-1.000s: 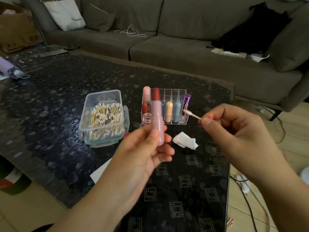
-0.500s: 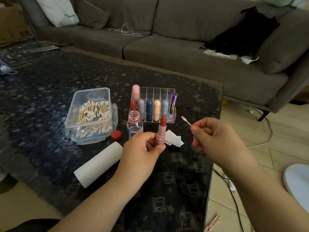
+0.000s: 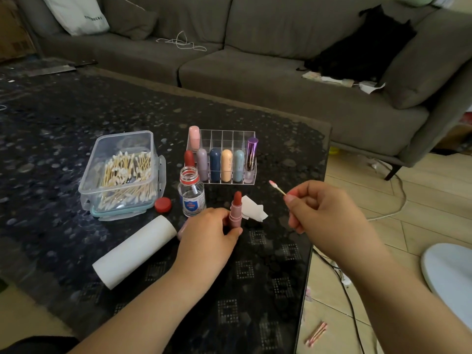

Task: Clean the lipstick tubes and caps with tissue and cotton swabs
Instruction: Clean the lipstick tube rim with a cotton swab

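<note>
Left hand [image 3: 209, 233] grips an uncapped pink lipstick [image 3: 236, 209] upright, low over the table [image 3: 63, 111], red bullet up. Right hand [image 3: 324, 208] pinches a cotton swab [image 3: 277, 187] between thumb and fingers, its pink-stained tip pointing far-left. Crumpled tissue [image 3: 252, 212] lies just right of the lipstick. Open bottle [image 3: 191, 194], red cap [image 3: 163, 204] and swab box [image 3: 122, 172] sit left; organizer [image 3: 224, 159] beyond; paper roll [image 3: 132, 251] near-left.

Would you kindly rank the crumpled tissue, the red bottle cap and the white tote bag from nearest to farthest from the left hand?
1. Crumpled tissue, just right of the left hand.
2. Red bottle cap, to its left, beside the swab box.
3. White tote bag, far back on the sofa.
</note>
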Available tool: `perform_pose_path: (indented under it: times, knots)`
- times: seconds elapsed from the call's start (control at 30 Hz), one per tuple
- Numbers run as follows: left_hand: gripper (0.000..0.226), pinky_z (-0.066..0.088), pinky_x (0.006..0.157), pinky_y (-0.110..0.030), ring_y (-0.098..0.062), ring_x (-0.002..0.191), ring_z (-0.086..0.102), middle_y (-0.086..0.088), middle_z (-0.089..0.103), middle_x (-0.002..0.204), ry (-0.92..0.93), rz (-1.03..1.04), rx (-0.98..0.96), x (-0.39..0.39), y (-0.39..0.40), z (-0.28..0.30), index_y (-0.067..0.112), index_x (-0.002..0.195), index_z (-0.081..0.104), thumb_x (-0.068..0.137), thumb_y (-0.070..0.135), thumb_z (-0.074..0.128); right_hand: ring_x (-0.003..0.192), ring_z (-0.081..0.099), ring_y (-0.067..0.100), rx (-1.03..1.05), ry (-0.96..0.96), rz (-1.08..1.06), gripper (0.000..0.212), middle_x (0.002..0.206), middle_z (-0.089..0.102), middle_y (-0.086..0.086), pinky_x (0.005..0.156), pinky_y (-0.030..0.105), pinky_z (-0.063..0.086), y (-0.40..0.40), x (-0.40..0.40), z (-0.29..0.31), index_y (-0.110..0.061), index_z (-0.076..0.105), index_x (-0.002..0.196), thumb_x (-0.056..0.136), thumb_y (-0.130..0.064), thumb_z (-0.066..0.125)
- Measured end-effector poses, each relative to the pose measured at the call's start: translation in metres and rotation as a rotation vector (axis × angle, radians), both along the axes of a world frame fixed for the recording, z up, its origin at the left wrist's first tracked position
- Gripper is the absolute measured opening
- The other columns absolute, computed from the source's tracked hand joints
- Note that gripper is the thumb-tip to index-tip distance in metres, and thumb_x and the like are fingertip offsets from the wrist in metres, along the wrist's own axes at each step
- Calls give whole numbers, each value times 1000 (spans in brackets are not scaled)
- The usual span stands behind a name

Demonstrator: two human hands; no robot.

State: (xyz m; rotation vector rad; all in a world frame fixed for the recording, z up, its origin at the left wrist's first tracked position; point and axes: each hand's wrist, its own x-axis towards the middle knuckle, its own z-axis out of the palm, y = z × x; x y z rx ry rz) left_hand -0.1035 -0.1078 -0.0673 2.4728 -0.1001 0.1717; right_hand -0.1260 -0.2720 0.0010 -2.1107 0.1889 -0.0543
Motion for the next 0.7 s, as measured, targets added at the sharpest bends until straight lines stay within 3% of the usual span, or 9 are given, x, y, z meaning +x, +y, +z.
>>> perform_pose_path:
  times: [0.13, 0.5, 0.6, 0.7]
  knots:
    - [11, 49, 76, -33, -12, 80, 58, 9, 62, 84, 1, -3, 5, 0, 0, 2, 25, 87, 63, 83, 34, 66, 45, 51, 1, -1, 30, 43, 14, 51, 63, -5, 47, 10, 42, 3, -2, 0, -18, 61, 81, 94, -19, 55]
    - [23, 47, 82, -32, -11, 86, 54, 10, 56, 91, 10, -17, 25, 0, 2, 0, 25, 99, 63, 83, 41, 67, 49, 54, 3, 35, -2, 73, 14, 56, 65, -4, 50, 12, 44, 5, -4, 2, -18, 62, 81, 94, -19, 56]
    - [26, 45, 80, -26, -9, 86, 52, 11, 55, 90, 5, -25, 5, -2, 3, 2, 26, 102, 63, 81, 41, 69, 49, 54, 2, 50, -21, 75, 14, 55, 64, -4, 49, 11, 44, 6, -4, 2, -18, 62, 81, 94, -19, 56]
    - [26, 36, 68, -12, -3, 86, 50, 14, 56, 94, -43, -12, -47, -9, 8, 10, 28, 101, 61, 80, 39, 70, 51, 57, 3, 62, -47, 78, 14, 56, 65, -4, 54, 14, 47, 7, -4, 3, -19, 62, 81, 93, -20, 56]
